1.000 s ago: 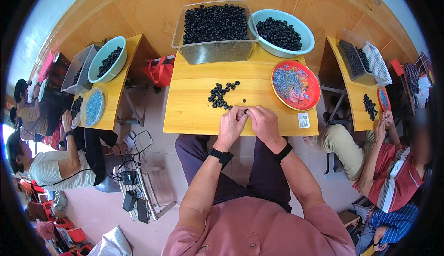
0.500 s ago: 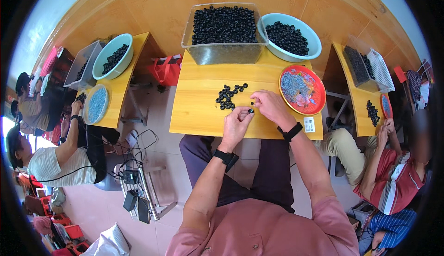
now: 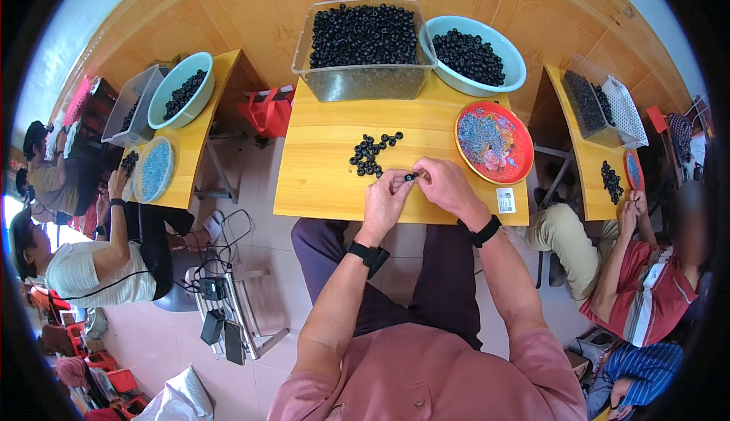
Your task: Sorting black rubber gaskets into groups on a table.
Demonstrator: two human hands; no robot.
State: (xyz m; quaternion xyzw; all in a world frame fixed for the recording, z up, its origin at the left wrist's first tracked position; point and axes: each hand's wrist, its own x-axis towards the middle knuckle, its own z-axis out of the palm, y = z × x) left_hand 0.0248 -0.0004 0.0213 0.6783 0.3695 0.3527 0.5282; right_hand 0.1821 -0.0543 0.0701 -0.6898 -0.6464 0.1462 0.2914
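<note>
Head view: black rings (image 3: 371, 152) lie beside red plate (image 3: 493, 142).

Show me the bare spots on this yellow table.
Free: left part of the table, beside the loose beads; middle strip between tub and beads. Crowded: right side with the red plate, and the front edge under both hands.

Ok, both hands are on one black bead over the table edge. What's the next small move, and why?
Probably finish working the black bead pinched between the left hand and right hand, then reach to the loose pile of beads just ahead for another. It is the nearest supply, closer than the clear bin.
</note>
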